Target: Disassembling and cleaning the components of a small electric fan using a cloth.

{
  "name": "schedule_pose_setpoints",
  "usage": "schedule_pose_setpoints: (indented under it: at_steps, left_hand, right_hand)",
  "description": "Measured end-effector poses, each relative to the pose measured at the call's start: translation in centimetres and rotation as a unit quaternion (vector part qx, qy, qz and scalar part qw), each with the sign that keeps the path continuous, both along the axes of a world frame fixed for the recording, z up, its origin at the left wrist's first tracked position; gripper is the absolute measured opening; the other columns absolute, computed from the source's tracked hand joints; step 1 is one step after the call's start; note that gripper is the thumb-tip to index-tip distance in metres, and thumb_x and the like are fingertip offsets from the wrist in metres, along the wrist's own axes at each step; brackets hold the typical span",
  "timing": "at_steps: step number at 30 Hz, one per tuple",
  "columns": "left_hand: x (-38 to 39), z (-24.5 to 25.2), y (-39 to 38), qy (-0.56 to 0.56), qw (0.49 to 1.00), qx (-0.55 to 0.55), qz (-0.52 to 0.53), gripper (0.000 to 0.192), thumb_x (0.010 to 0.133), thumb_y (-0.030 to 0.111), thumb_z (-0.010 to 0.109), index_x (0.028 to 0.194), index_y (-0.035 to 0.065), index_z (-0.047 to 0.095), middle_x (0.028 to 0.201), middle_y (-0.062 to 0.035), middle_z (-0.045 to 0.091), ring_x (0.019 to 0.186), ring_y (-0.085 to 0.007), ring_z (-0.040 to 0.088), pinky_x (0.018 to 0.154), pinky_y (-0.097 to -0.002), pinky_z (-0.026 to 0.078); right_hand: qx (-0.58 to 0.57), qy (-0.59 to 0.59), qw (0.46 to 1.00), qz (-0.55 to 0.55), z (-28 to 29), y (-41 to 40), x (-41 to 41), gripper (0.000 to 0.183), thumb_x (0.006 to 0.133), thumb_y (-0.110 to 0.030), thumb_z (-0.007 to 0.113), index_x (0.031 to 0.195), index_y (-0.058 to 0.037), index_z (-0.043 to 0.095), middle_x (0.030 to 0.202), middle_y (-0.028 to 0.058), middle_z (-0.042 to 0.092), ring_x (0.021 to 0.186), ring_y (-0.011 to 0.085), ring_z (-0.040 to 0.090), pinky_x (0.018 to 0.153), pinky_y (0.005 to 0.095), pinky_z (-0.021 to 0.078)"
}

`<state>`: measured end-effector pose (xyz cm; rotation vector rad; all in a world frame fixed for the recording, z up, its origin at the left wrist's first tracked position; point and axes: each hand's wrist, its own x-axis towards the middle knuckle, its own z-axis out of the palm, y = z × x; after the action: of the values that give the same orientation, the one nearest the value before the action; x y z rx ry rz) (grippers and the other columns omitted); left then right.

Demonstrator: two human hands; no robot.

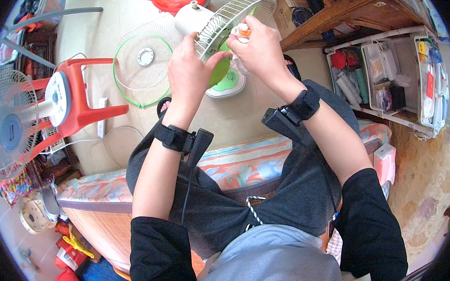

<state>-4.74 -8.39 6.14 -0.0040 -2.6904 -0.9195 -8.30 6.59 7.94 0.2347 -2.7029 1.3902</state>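
A white electric fan with its front off stands on the floor before me, its motor housing (195, 19) facing away. My left hand (190, 66) holds the near rim of the wire rear grille (235, 8), with the thumb by a green fan blade (220, 71). Pinched in my right hand (259, 48) is a crumpled white wad (239, 30), apparently tissue or cloth, with an orange piece (245, 33) showing at it. The fan's green and white base (227, 86) is partly hidden under the blade. On the floor to the left lies a green-rimmed front grille (160, 72).
A second fan (11, 128) is at the left by a red plastic stool (86, 111); a power strip (103, 117) and cord lie near it. A red plastic bag (172, 2) lines a bin ahead. Right are a wooden cabinet (360, 11) and a storage rack (374, 40).
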Motion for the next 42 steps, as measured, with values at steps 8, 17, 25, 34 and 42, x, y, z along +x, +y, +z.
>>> schedule_pose_setpoints:
  at_steps: [8, 17, 25, 34, 42]
  left_hand:
    - [0.6, 0.2, 0.7, -0.012, 0.999, -0.027, -0.017, 0.070, 0.061, 0.040, 0.081, 0.111, -0.0008, 0.054, 0.095, -0.0158, 0.062, 0.089, -0.0318, 0.060, 0.074, -0.0378, 0.050]
    - [0.3, 0.1, 1.2, 0.029, 0.999, -0.022, -0.021, 0.068, 0.060, 0.037, 0.082, 0.110, -0.0007, 0.055, 0.086, -0.0160, 0.062, 0.083, -0.0312, 0.061, 0.072, -0.0377, 0.050]
    - [0.2, 0.0, 1.2, 0.003, 1.000, -0.031, 0.004, 0.063, 0.064, 0.037, 0.080, 0.109, 0.0003, 0.056, 0.090, -0.0175, 0.064, 0.083, -0.0320, 0.063, 0.071, -0.0376, 0.051]
    - [-0.9, 0.0, -0.6, 0.003, 0.999, -0.013, 0.049, 0.062, 0.065, 0.040, 0.081, 0.107, 0.0007, 0.058, 0.089, -0.0180, 0.066, 0.080, -0.0324, 0.066, 0.068, -0.0376, 0.052]
    - [-0.8, 0.5, 0.0, -0.008, 0.999, -0.018, 0.033, 0.065, 0.064, 0.041, 0.081, 0.109, -0.0009, 0.058, 0.089, -0.0205, 0.066, 0.081, -0.0335, 0.065, 0.070, -0.0388, 0.052]
  right_hand:
    - [0.119, -0.013, 0.993, 0.009, 1.2, 0.2, 0.5, 0.025, 0.074, -0.017, 0.061, 0.083, 0.0057, 0.057, 0.080, 0.0250, 0.063, 0.078, 0.0388, 0.064, 0.073, 0.0445, 0.0514]
    - [0.105, 0.010, 0.994, 0.001, 1.8, 1.0, 0.5, 0.025, 0.073, -0.018, 0.062, 0.082, 0.0047, 0.058, 0.077, 0.0240, 0.064, 0.076, 0.0398, 0.063, 0.073, 0.0448, 0.0514]
    - [0.076, 0.015, 0.997, -0.021, 3.2, 1.6, 0.4, 0.024, 0.070, -0.018, 0.064, 0.077, 0.0046, 0.060, 0.076, 0.0231, 0.064, 0.073, 0.0375, 0.064, 0.070, 0.0396, 0.0531]
    - [-0.531, -0.374, 0.754, -0.102, -0.1, 5.9, -2.4, 0.013, 0.085, -0.010, 0.055, 0.091, 0.0011, 0.058, 0.085, 0.0101, 0.064, 0.077, 0.0210, 0.065, 0.072, 0.0331, 0.0545]
    - [-0.546, -0.344, 0.755, -0.112, -3.3, 6.7, -3.0, 0.023, 0.087, -0.011, 0.057, 0.106, 0.0017, 0.053, 0.097, 0.0104, 0.062, 0.085, 0.0208, 0.063, 0.078, 0.0332, 0.0530]
